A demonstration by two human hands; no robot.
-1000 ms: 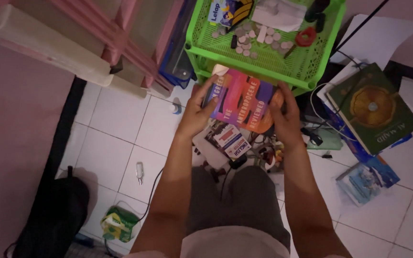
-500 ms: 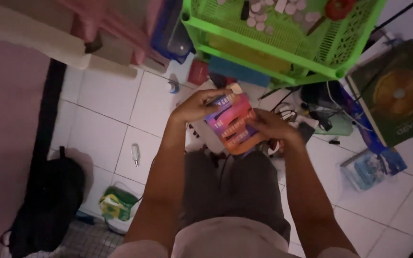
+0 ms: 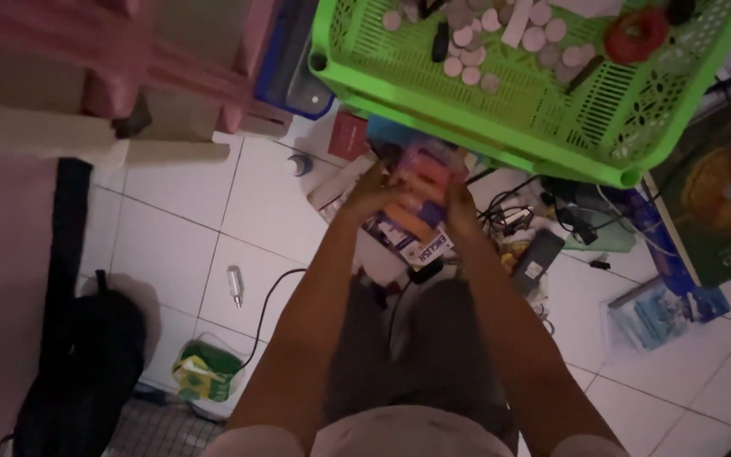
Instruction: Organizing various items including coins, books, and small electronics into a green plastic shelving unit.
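I hold a small paperback book with a pink, purple and orange cover (image 3: 423,182) between both hands, low in front of me, just under the near edge of the bright green plastic lattice rack (image 3: 568,127). My left hand (image 3: 371,193) is closed on the book's left edge, fingers curled over the cover. My right hand (image 3: 460,206) is closed on its right edge. The book is blurred, so I cannot tell its exact tilt or how much of it sits beneath the rack's edge.

Directly below the book, on the white tiled floor (image 3: 171,245), lies a second book with a white label on its cover (image 3: 420,245), partly hidden by my hands. To the right of my right forearm lies a dark rectangular power bank (image 3: 538,261), with tangled black cables (image 3: 513,216) just beyond it.

The rack's top shelf carries many small pale round discs (image 3: 467,63) and a red ring-shaped object (image 3: 634,34).

Further right, a large dark green hardcover book with a gold circular emblem (image 3: 725,199) rests near the rack, and a blue plastic-wrapped packet (image 3: 666,300) lies on the tiles below it.

To the left, well apart from my hands, a small white bottle (image 3: 234,283) lies on the floor, with a green and yellow packet (image 3: 200,377) and a black bag (image 3: 86,364) nearer the lower corner.
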